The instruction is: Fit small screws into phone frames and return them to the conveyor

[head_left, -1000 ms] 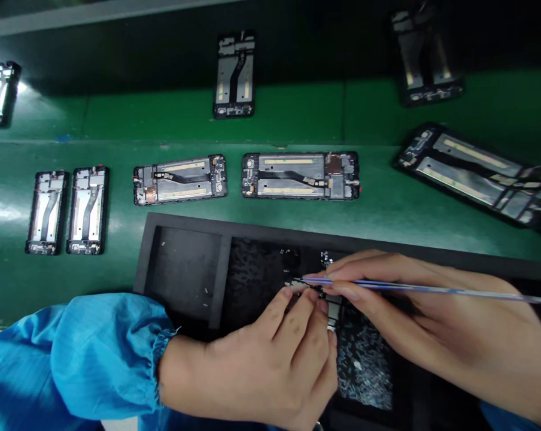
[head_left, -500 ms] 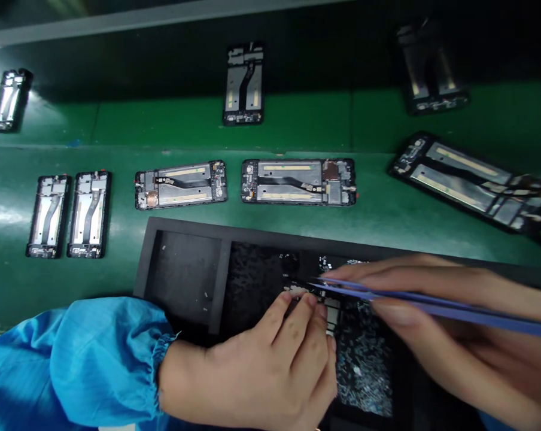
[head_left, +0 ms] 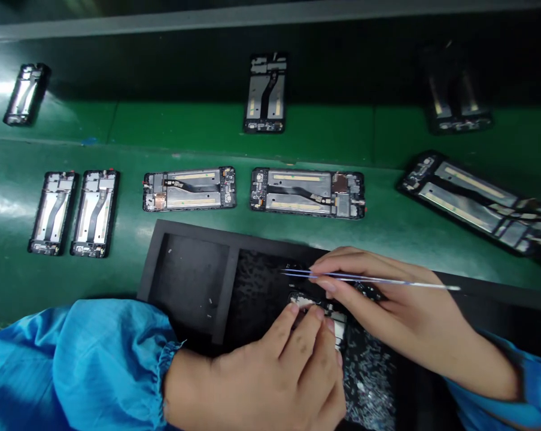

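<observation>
A black foam tray (head_left: 185,230) lies on the green surface (head_left: 324,134). Its narrow left compartment (head_left: 192,287) holds a few pale specks. Its wide compartment (head_left: 261,287) has a dark speckled lining, with silvery scraps (head_left: 369,383) spread toward the lower right. A small board (head_left: 318,305) with white and metal parts lies in the wide compartment, under the left hand (head_left: 270,383), whose fingers (head_left: 306,335) press down on it in a close grip. The right hand (head_left: 387,311) pinches slender tweezers (head_left: 364,278) between thumb and fingers, and their slightly spread tips hover over the speckled lining, just beyond the board. Phone frames (head_left: 309,193) lie scattered across the surface beyond the tray, and a blue sleeve (head_left: 73,365) covers the left arm
</observation>
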Demonstrator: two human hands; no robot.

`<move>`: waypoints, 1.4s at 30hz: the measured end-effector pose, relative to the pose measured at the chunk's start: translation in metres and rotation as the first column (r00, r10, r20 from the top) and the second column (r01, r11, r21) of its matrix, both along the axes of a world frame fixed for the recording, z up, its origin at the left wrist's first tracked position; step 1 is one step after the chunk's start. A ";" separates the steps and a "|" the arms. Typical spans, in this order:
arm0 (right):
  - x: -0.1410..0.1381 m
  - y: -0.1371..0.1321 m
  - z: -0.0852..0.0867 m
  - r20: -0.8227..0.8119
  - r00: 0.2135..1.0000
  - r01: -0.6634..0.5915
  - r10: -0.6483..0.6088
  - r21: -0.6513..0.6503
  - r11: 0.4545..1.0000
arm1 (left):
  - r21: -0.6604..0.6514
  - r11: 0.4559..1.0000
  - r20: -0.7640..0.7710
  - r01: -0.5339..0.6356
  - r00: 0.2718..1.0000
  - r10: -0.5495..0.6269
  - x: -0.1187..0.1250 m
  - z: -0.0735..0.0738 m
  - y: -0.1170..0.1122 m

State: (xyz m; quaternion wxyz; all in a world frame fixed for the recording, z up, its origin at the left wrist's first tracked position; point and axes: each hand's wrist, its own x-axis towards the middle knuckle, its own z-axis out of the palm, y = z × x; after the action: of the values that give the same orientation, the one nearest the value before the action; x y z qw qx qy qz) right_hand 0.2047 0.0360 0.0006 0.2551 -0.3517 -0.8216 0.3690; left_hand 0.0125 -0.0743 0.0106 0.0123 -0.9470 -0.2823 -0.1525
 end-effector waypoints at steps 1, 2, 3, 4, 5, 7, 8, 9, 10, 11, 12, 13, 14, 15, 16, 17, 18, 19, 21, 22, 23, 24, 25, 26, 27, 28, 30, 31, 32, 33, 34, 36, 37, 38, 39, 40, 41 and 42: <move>0.000 0.000 0.000 -0.008 1.000 -0.012 0.012 0.008 1.000 | 0.001 1.000 0.002 -0.003 1.000 0.003 0.000 0.000 0.000; 0.000 -0.001 0.000 -0.011 1.000 -0.026 0.027 0.014 1.000 | 0.004 1.000 0.000 -0.006 1.000 0.006 -0.001 0.000 0.001; 0.001 -0.002 0.000 -0.010 0.999 -0.040 0.040 0.022 0.999 | 0.005 1.000 -0.007 -0.007 1.000 0.007 -0.001 0.001 0.002; 0.001 -0.002 -0.001 0.000 0.999 -0.044 0.044 0.029 0.999 | 0.008 1.000 -0.013 -0.005 1.000 0.005 -0.001 0.001 0.002; 0.002 -0.002 -0.001 0.012 0.999 -0.047 0.046 0.036 0.998 | 0.009 1.000 -0.021 -0.005 1.000 0.006 -0.002 0.001 0.002; 0.004 -0.003 -0.002 0.029 0.998 -0.048 0.047 0.049 0.998 | 0.016 1.000 -0.020 -0.003 1.000 0.003 -0.002 0.002 0.003; 0.004 -0.003 -0.002 0.029 0.998 -0.052 0.051 0.052 0.997 | 0.017 1.000 -0.017 -0.001 1.000 0.002 -0.002 0.001 0.003; 0.004 -0.003 -0.003 0.026 0.998 -0.060 0.059 0.050 0.997 | 0.018 1.000 -0.012 -0.004 1.000 0.004 -0.002 0.001 0.002; 0.003 -0.002 -0.003 0.019 0.997 -0.070 0.070 0.043 0.997 | 0.018 1.000 -0.008 -0.005 1.000 0.005 -0.001 0.001 0.002; 0.002 -0.002 -0.002 0.010 0.997 -0.079 0.079 0.035 0.996 | 0.017 1.000 -0.008 -0.008 1.000 0.008 -0.001 0.000 0.001; 0.001 -0.002 -0.002 0.001 0.996 -0.084 0.084 0.029 0.996 | 0.018 1.000 -0.003 -0.013 1.000 0.013 -0.001 0.000 0.001; 0.001 -0.002 -0.001 -0.007 0.996 -0.087 0.087 0.027 0.996 | 0.012 1.000 0.001 -0.016 1.000 0.016 -0.001 0.000 0.002; 0.000 -0.002 0.000 -0.019 0.997 -0.076 0.077 0.036 0.996 | -0.001 1.000 0.016 -0.011 1.000 0.011 -0.001 0.000 0.003; 0.001 -0.002 0.001 -0.034 0.998 -0.048 0.050 0.049 0.998 | -0.019 1.000 0.066 -0.012 0.998 0.013 -0.002 0.001 0.005; 0.002 -0.002 0.004 -0.051 0.999 -0.009 0.012 0.057 0.998 | -0.050 0.999 0.158 -0.015 0.987 0.022 -0.003 0.003 0.008; 0.004 -0.002 0.007 -0.085 0.996 0.041 -0.037 0.054 0.998 | -0.113 0.993 0.288 -0.018 0.956 0.050 -0.004 0.006 0.011; 0.006 -0.002 0.011 -0.136 0.986 0.099 -0.093 0.035 0.995 | -0.217 0.976 0.436 -0.023 0.892 0.118 -0.006 0.009 0.016; 0.009 -0.002 0.015 -0.205 0.968 0.148 -0.145 -0.003 0.989 | -0.369 0.929 0.567 -0.023 0.786 0.245 -0.008 0.012 0.021; 0.014 -0.002 0.022 -0.348 0.915 0.174 -0.203 -0.113 0.978 | -0.747 0.656 0.606 0.103 0.509 0.611 -0.011 0.017 0.032; 0.016 -0.003 0.025 -0.413 0.886 0.157 -0.211 -0.161 0.974 | -0.866 0.428 0.499 0.257 0.404 0.767 -0.012 0.018 0.038; 0.018 -0.003 0.027 -0.459 0.864 0.129 -0.208 -0.196 0.972 | -0.882 0.189 0.354 0.433 0.343 0.870 -0.013 0.018 0.043; 0.019 -0.004 0.027 -0.486 0.852 0.097 -0.194 -0.217 0.971 | -0.804 -0.014 0.228 0.595 0.329 0.916 -0.014 0.017 0.048; 0.020 -0.005 0.027 -0.500 0.848 0.070 -0.178 -0.228 0.971 | -0.681 -0.160 0.147 0.715 0.347 0.926 -0.014 0.014 0.051; 0.020 -0.006 0.027 -0.508 0.845 0.053 -0.166 -0.229 0.972 | -0.568 -0.241 0.109 0.787 0.361 0.926 -0.014 0.012 0.053; 0.020 -0.007 0.026 -0.508 0.846 0.046 -0.158 -0.226 0.973 | -0.496 -0.272 0.089 0.824 0.360 0.929 -0.013 0.009 0.054; 0.020 -0.008 0.025 -0.495 0.855 0.048 -0.158 -0.228 0.972 | -0.469 -0.277 0.072 0.839 0.349 0.934 -0.013 0.007 0.054; 0.018 -0.011 0.024 -0.473 0.861 0.081 -0.186 -0.233 0.969 | -0.489 -0.248 0.033 0.836 0.302 0.953 -0.011 0.004 0.053; 0.018 -0.013 0.025 -0.467 0.859 0.104 -0.207 -0.238 0.966 | -0.511 -0.232 0.012 0.828 0.277 0.961 -0.010 0.004 0.053; 0.017 -0.014 0.025 -0.469 0.853 0.127 -0.229 -0.239 0.963 | -0.530 -0.218 -0.006 0.819 0.253 0.967 -0.010 0.004 0.053; 0.016 -0.016 0.026 -0.479 0.842 0.149 -0.248 -0.235 0.960 | -0.548 -0.206 -0.022 0.811 0.232 0.973 -0.009 0.004 0.053; 0.015 -0.016 0.027 -0.494 0.828 0.172 -0.265 -0.226 0.959 | -0.562 -0.195 -0.035 0.804 0.213 0.976 -0.009 0.004 0.053; 0.014 -0.018 0.029 -0.499 0.815 0.225 -0.293 -0.192 0.955 | -0.581 -0.184 -0.063 0.793 0.181 0.981 -0.008 0.005 0.054; 0.014 -0.018 0.029 -0.493 0.818 0.245 -0.296 -0.165 0.955 | -0.586 -0.185 -0.078 0.789 0.173 0.982 -0.008 0.005 0.055; 0.014 -0.018 0.028 -0.480 0.827 0.259 -0.293 -0.137 0.956 | -0.586 -0.188 -0.090 0.788 0.168 0.982 -0.009 0.005 0.055; 0.014 -0.018 0.028 -0.459 0.841 0.264 -0.286 -0.112 0.958 | -0.582 -0.194 -0.098 0.789 0.169 0.981 -0.009 0.005 0.055; 0.014 -0.018 0.027 -0.439 0.855 0.266 -0.278 -0.089 0.960 | -0.577 -0.199 -0.105 0.792 0.169 0.980 -0.009 0.006 0.055; 0.015 -0.018 0.026 -0.424 0.864 0.268 -0.271 -0.066 0.961 | -0.571 -0.204 -0.112 0.795 0.171 0.979 -0.009 0.006 0.055; 0.015 -0.018 0.026 -0.409 0.872 0.271 -0.267 -0.051 0.961 | -0.567 -0.206 -0.117 0.797 0.170 0.978 -0.009 0.006 0.055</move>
State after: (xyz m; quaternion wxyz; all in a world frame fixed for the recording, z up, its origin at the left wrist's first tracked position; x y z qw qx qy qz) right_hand 0.2194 0.0176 0.0264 0.4727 -0.3757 -0.6938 0.3924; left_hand 0.0030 -0.0196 0.0165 -0.8321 -0.0338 -0.3974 -0.3855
